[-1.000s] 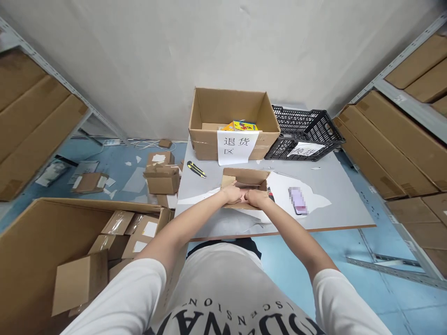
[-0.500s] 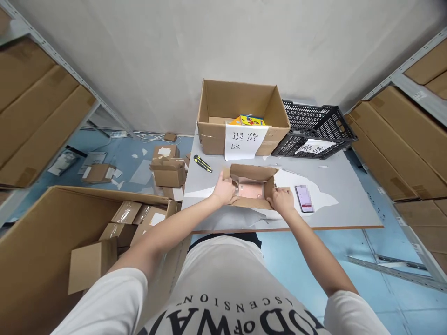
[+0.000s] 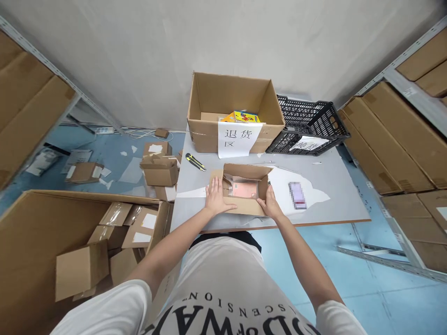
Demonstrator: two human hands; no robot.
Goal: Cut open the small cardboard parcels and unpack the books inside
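Observation:
A small opened cardboard box (image 3: 247, 206) lies on the table with its flaps folded out. Inside it is a flat pink package (image 3: 244, 189), with clear plastic around it. My left hand (image 3: 215, 197) is spread flat on the left flap, its thumb stretched over the near flap. At the right near corner, my right hand (image 3: 269, 203) holds the box, thumb on the near flap and fingers along the right side. To the right of the box lies a phone (image 3: 297, 195) with its screen lit. A yellow-black box cutter (image 3: 195, 162) rests beyond my left hand.
A large carton (image 3: 206, 137) with a paper sign and colourful boxes inside stands at the back of the table (image 3: 335, 186). Beside it is a black plastic crate (image 3: 310, 123). A big carton (image 3: 38, 218) of small boxes stands at the left. Shelves of cartons flank both sides.
My left hand has gone from gripping the box's left side to lying spread on its flap. My right fingers have straightened along the right side. The view has shifted slightly.

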